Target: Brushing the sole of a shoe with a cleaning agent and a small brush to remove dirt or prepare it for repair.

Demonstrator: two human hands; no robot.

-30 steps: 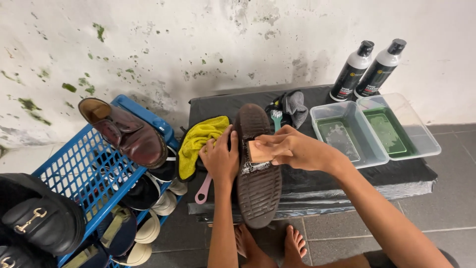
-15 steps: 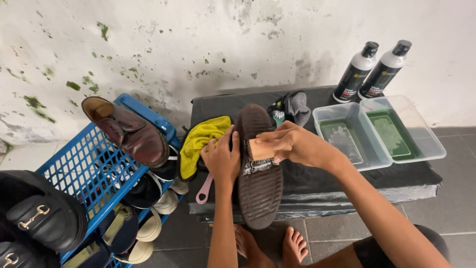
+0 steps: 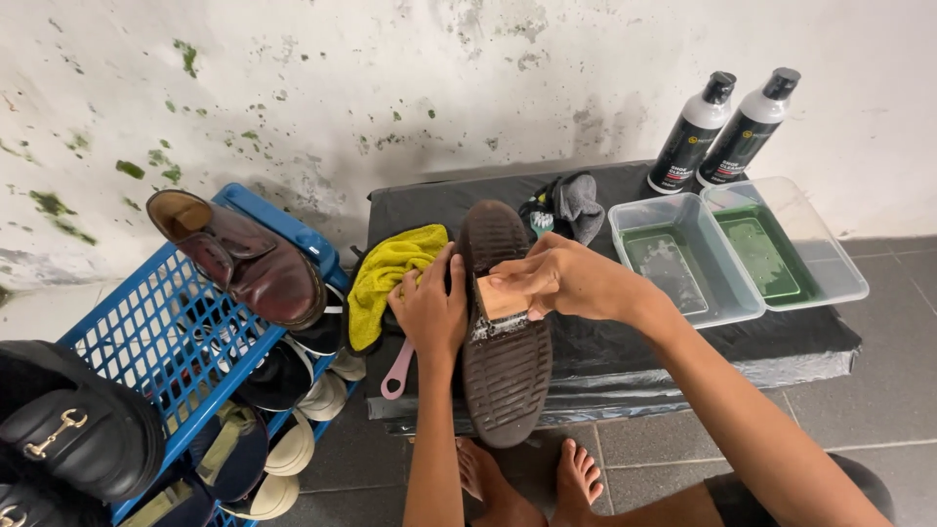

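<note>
Your left hand [image 3: 429, 310] is still clamped on the side of the brown shoe [image 3: 503, 332], sole up, in the middle of the dark surface [image 3: 683, 346]. Your right hand [image 3: 561, 278] stays shut on the little wooden brush [image 3: 503, 298], which has slid a bit toward 12 o'clock, so scrubbing goes on.

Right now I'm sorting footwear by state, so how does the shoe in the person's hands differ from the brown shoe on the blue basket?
The held shoe is turned sole up, dark, with wet foam; the brown shoe lies sole down, its opening showing. The left hand grips the held shoe and the right hand presses a tan brush on it; nothing touches the brown shoe on the blue basket. Both look like leather dress shoes.
</note>
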